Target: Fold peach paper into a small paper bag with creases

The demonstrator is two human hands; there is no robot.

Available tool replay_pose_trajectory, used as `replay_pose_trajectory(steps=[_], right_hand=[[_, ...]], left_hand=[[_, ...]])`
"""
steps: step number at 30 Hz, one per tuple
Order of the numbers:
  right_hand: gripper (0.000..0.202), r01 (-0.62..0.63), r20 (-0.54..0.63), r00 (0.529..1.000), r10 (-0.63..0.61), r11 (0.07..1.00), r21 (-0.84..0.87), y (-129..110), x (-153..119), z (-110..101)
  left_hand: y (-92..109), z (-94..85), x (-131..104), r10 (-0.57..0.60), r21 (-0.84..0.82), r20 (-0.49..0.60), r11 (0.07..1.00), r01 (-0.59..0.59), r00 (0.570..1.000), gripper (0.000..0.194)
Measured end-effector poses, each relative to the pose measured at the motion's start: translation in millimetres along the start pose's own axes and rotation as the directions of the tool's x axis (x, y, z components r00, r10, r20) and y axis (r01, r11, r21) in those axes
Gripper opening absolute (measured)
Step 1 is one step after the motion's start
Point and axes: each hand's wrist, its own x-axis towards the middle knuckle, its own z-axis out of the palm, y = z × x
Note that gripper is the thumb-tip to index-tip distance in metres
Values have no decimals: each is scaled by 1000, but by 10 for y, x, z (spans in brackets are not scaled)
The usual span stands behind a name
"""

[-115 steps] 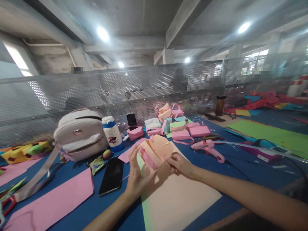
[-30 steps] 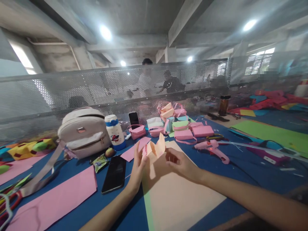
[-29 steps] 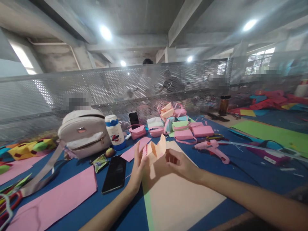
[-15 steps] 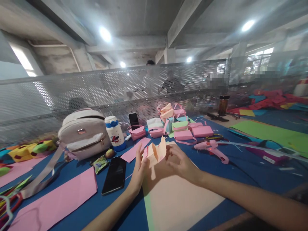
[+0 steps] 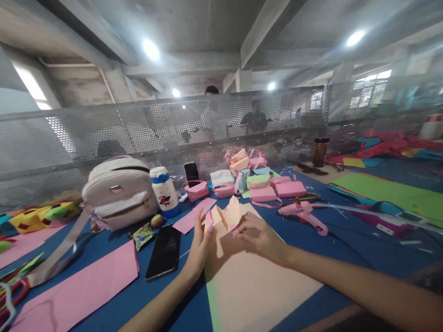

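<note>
A small folded peach paper piece (image 5: 226,216) is held up over a large peach sheet (image 5: 256,281) on the blue table. My left hand (image 5: 200,242) grips its left side between thumb and fingers. On its right side, my right hand (image 5: 258,235) has its fingers bent together, pinching a small pink bit at the paper's edge. Behind both hands stand several small paper bags, among them a pink one (image 5: 265,194). A pink glue gun (image 5: 304,214) with a red light lies to the right of my right hand.
On the left are a backpack (image 5: 119,196), a white and blue bottle (image 5: 165,193), a black phone (image 5: 163,252), a snack packet (image 5: 143,236) and pink sheets (image 5: 83,290). Green sheets (image 5: 391,191) and a brown jar (image 5: 320,153) lie right. A perforated metal screen (image 5: 148,129) runs behind.
My right hand's fingers have closed together at the paper's right edge, where they were more spread before. A person behind the screen has shifted right.
</note>
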Motion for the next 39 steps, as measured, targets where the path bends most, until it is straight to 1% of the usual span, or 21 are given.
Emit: replay_pose_trajectory(steps=[5, 8, 11, 13, 14, 15, 17, 19, 21, 24, 25, 26, 27, 30, 33, 37, 39], right_hand=[[33, 17, 11, 1000, -17, 1000, 4, -43, -6, 0], [35, 4, 14, 1000, -4, 1000, 8, -53, -7, -5], [34, -36, -2, 999, 36, 999, 17, -21, -1, -9], [33, -74, -23, 997, 75, 997, 36, 11, 4, -7], [32, -95, -33, 995, 97, 994, 53, 26, 6, -4], [33, -116, -40, 992, 120, 990, 76, 37, 6, 2], [40, -157, -50, 985, 164, 979, 132, 50, 1, 19], [47, -192, -61, 977, 206, 965, 179, 55, -8, 38], [49, -217, -89, 967, 238, 956, 200, 62, -16, 47], [47, -219, -141, 958, 249, 955, 200, 83, -7, 32], [46, -213, -161, 956, 245, 957, 196, 93, 3, 18], [45, -207, -186, 952, 242, 960, 190, 103, 14, 3], [44, -203, -214, 947, 240, 962, 182, 115, 27, -14], [42, -197, -301, 925, 232, 970, 143, 162, 63, -59], [39, -183, -339, 918, 207, 978, 100, 215, 83, -79], [31, -130, -337, 932, 133, 991, 30, 248, 95, -83], [26, -85, -345, 936, 73, 996, -22, 230, 101, -94]], left_hand=[[-2, -5, -2, 17, 26, -12, 1000, -17, 1000, 63], [13, -5, -11, 49, 35, -29, 998, -48, 998, 62], [53, -18, -21, 110, 50, -65, 993, -107, 992, 69], [98, -41, -29, 189, 94, -73, 979, -182, 979, 76], [123, -56, -33, 256, 142, -65, 959, -244, 965, 81], [146, -73, -36, 337, 207, -50, 925, -320, 940, 85], [183, -106, -36, 503, 350, 0, 810, -471, 864, 93], [201, -133, -27, 612, 441, 50, 696, -567, 789, 99], [205, -150, -13, 671, 479, 92, 618, -623, 736, 101], [201, -150, 6, 740, 488, 157, 518, -703, 654, 96], [199, -145, 8, 751, 481, 182, 495, -723, 635, 95], [198, -139, 7, 753, 471, 207, 483, -738, 625, 93], [196, -134, 4, 746, 457, 230, 485, -746, 625, 91], [188, -130, -9, 702, 408, 277, 533, -741, 657, 88], [175, -143, -5, 679, 391, 296, 556, -733, 672, 86], [155, -140, 21, 686, 428, 301, 524, -737, 663, 85], [144, -129, 35, 708, 449, 306, 482, -752, 636, 84]])
